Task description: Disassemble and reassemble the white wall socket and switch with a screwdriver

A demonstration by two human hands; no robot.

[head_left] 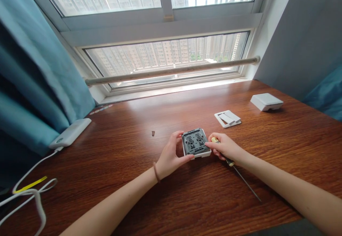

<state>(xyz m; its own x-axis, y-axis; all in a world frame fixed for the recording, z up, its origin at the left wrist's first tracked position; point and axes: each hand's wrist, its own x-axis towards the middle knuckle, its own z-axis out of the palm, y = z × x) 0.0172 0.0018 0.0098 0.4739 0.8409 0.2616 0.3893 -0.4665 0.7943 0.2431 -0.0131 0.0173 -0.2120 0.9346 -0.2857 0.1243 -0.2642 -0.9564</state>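
Observation:
A wall switch [196, 141] with a dark grey mechanism in a white box lies face up on the wooden table. My left hand [172, 154] grips its left side, thumb at the near edge and fingers at the far left corner. Closed around a screwdriver [230, 162] with a yellow and black handle, my right hand [227, 147] also touches the switch's right edge with a fingertip. The screwdriver's long shaft points back toward me and to the right. Two small screws [153, 133] lie left of the switch.
A white frame with loose rocker plates [228, 118] lies behind my right hand. Farther right sits another white switch box [266, 101]. At the left are a white power strip [71, 133], its cable [34, 191] and a blue curtain [40, 58]. A window with a rail [173, 71] borders the table's back.

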